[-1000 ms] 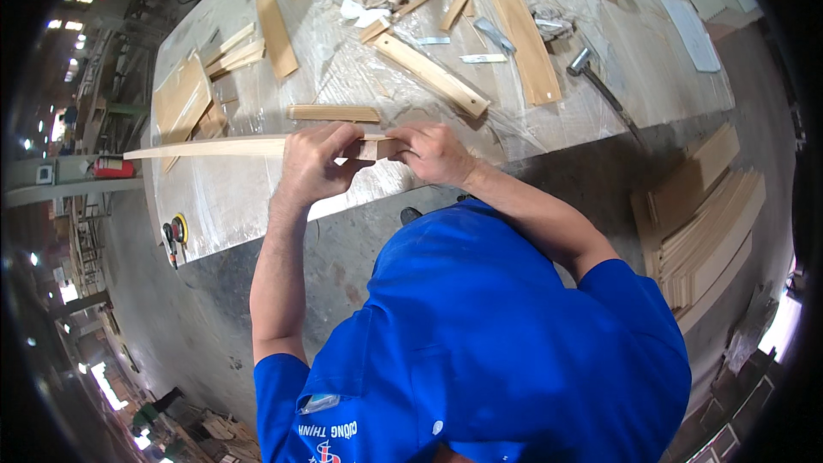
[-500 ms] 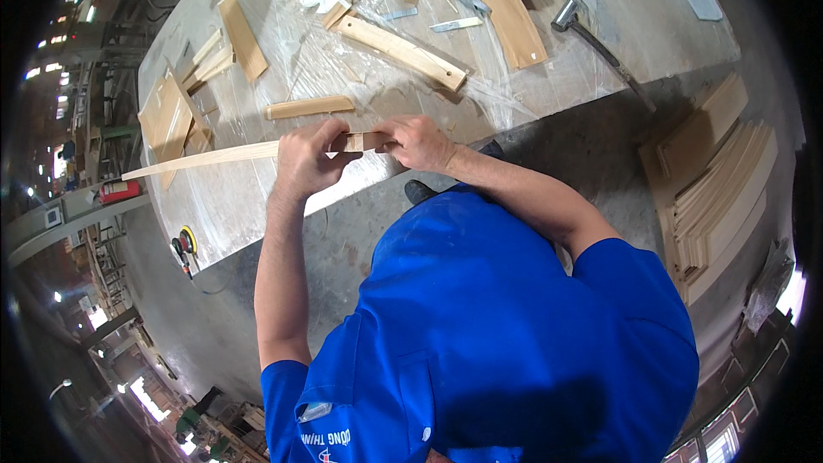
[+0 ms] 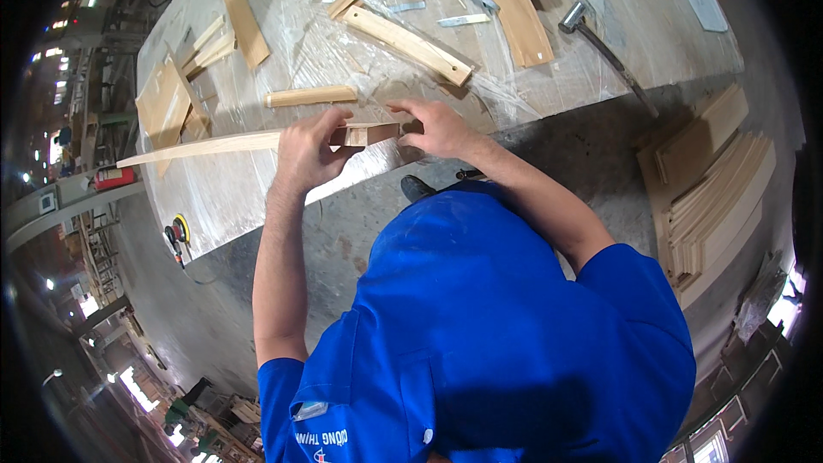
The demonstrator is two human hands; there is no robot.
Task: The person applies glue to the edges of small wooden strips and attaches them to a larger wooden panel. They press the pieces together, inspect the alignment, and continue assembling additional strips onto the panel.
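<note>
My left hand (image 3: 310,153) is closed round a long pale wooden strip (image 3: 214,147) that tapers away to the left above the near edge of the table. A short wooden block (image 3: 377,132) sticks out past its fingers at the strip's right end; the palm side hides how the two meet. Just right of the block's end, my right hand (image 3: 439,129) has thumb and forefinger parted, with a gap beside the wood. Beyond the hands lies a short wooden piece (image 3: 310,96) on the table.
The plastic-covered table (image 3: 231,206) carries a batten with holes (image 3: 411,47), a wide board (image 3: 513,13), a hammer (image 3: 607,56) and a knife-like tool (image 3: 464,21). A yellow-rimmed sander (image 3: 178,230) hangs at the left edge. Stacked wooden parts (image 3: 716,197) stand at right.
My right hand has let go of the block's end and drawn slightly right, its fingers spreading. The left hand keeps its hold on the strip, nearly in place.
</note>
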